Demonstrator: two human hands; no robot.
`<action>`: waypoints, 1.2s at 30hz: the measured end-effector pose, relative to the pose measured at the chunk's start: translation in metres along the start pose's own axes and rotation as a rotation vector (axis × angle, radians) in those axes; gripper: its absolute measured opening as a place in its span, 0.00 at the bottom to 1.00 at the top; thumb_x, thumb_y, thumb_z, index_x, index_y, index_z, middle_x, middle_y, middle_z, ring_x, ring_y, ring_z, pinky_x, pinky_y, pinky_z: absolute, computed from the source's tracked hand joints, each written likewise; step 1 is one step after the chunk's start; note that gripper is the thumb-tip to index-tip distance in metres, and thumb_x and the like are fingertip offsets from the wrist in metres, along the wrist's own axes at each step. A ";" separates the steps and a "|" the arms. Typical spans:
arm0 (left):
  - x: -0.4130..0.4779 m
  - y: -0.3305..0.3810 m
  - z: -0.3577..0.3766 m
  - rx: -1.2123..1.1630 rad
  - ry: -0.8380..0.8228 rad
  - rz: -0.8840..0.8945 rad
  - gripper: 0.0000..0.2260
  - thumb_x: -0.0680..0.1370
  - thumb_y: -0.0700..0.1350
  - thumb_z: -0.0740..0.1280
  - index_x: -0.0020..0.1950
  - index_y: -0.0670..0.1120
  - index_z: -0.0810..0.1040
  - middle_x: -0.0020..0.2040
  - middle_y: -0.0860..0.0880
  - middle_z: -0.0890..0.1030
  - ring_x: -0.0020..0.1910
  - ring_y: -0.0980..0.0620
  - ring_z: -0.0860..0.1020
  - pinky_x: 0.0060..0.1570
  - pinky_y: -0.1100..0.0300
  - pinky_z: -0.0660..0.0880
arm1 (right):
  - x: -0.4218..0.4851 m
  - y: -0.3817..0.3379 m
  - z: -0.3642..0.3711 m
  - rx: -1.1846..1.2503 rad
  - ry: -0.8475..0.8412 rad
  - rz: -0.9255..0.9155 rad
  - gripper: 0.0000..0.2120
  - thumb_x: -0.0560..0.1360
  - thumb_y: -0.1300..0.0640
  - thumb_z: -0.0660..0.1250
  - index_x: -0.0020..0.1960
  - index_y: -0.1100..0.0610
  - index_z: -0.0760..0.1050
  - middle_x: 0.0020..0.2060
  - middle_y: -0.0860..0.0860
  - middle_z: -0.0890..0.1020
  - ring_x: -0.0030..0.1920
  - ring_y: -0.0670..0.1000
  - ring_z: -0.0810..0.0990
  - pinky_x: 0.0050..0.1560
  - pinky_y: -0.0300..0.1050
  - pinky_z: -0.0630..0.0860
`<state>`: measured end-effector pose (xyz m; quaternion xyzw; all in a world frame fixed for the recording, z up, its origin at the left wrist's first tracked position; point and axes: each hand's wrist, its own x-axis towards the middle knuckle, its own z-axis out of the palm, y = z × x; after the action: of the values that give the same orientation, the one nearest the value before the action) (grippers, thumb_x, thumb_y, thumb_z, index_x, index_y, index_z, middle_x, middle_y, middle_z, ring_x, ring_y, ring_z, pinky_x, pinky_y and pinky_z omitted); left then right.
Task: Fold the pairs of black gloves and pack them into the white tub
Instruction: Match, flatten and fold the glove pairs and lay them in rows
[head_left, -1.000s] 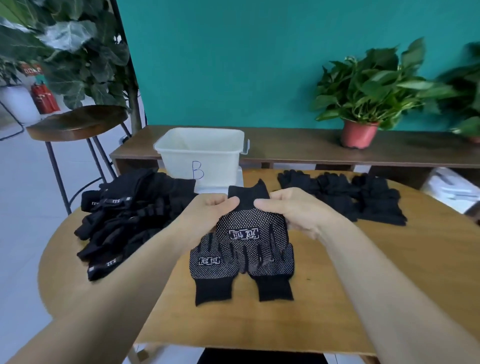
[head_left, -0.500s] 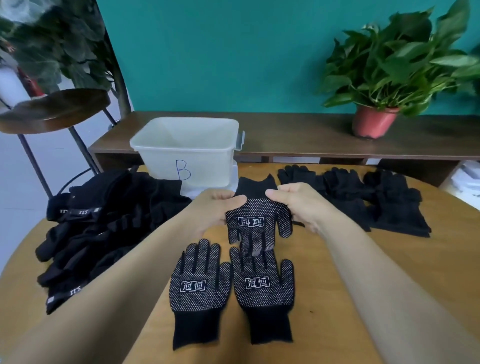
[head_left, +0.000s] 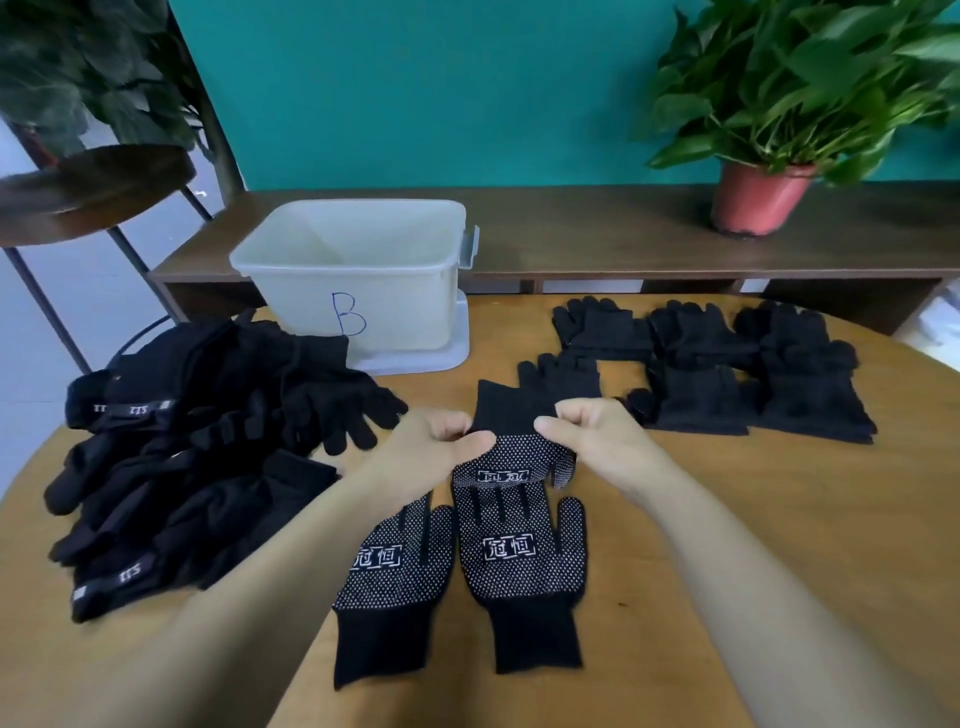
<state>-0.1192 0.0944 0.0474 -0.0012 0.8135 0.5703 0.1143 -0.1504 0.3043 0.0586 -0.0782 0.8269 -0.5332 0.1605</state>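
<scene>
So this is the sorting/pairing part, before any actual folding on this batch. Both hands are up off the table (head_left: 753, 545) pinching one dotted glove (head_left: 511, 462) by its cuff end. The left hand (head_left: 441, 441) has thumb and fingers curled onto the left edge, and the right hand (head_left: 597, 441) does the same on the right edge. The glove hangs palm side toward the camera, with its fingers drooping onto the fingertips of the ones below. Honestly I can't tell if it's a single glove or two stacked together, the black just blends.

Below it, two more dotted gloves lie flat side by side, cuffs toward the person: left one (head_left: 400, 571), right one (head_left: 519, 561).

The white tub (head_left: 358, 280), marked with a B, sits at the back of the table, well apart from the hands. To its left is a big loose heap of gloves (head_left: 197, 441), and to its right are rows of already folded pairs (head_left: 727, 374). None of those folded ones have gone into the tub as far as I can see.

My guess for the next move: lay the held glove down matched onto a partner, line up the cuffs and fingers, then fold it over. Floppy knit, so it'll need both hands to keep the edges square.
</scene>
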 end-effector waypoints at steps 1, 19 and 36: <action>-0.006 0.001 0.002 0.022 0.008 0.036 0.09 0.81 0.44 0.68 0.46 0.39 0.82 0.45 0.45 0.86 0.45 0.51 0.82 0.53 0.58 0.77 | -0.008 -0.001 -0.001 -0.026 0.023 -0.032 0.22 0.77 0.54 0.69 0.33 0.59 0.60 0.31 0.55 0.61 0.30 0.49 0.61 0.33 0.41 0.59; -0.079 -0.088 0.060 0.792 0.313 0.555 0.13 0.74 0.60 0.65 0.45 0.54 0.83 0.52 0.62 0.81 0.57 0.59 0.73 0.64 0.56 0.58 | -0.115 0.096 0.055 -0.589 0.303 -0.483 0.17 0.69 0.64 0.77 0.55 0.48 0.84 0.59 0.44 0.82 0.66 0.39 0.73 0.62 0.32 0.71; -0.094 -0.087 0.056 0.932 0.287 0.686 0.11 0.73 0.47 0.62 0.46 0.55 0.83 0.46 0.60 0.81 0.49 0.56 0.79 0.66 0.44 0.61 | -0.115 0.106 0.062 -0.582 0.358 -0.469 0.21 0.65 0.74 0.75 0.48 0.50 0.85 0.54 0.47 0.85 0.61 0.44 0.80 0.53 0.39 0.80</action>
<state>-0.0055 0.1034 -0.0339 0.2350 0.9392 0.1516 -0.1991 -0.0170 0.3302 -0.0400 -0.2125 0.9178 -0.3045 -0.1406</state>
